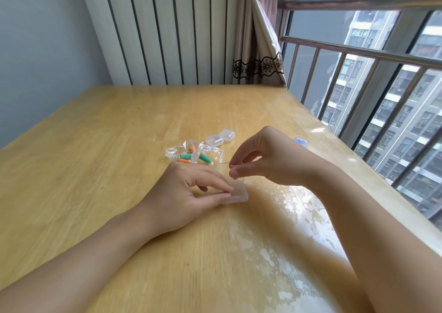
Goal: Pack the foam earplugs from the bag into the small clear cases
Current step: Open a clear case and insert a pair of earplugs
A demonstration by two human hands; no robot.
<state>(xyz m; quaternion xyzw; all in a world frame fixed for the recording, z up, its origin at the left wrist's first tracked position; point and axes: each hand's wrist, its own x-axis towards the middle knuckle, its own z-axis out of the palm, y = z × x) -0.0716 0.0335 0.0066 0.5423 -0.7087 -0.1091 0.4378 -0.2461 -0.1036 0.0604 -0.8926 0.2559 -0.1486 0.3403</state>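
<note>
Earplug [233,166], pinkish and mostly hidden so its axis is unclear, is pinched by the right hand [267,159] above the open clear case [236,194], which the left hand [191,193] pinches at its near-left edge.

Wooden table [95,169], curtain [258,49], window railing [358,56].

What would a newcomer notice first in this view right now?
First, the two hands meeting mid-table over an open clear case: the left hand pinches its near edge while the right hand pinches something small and pinkish just above it. Behind them lies a crumpled clear bag with green and orange earplugs, and two closed cases sit beyond.
</note>
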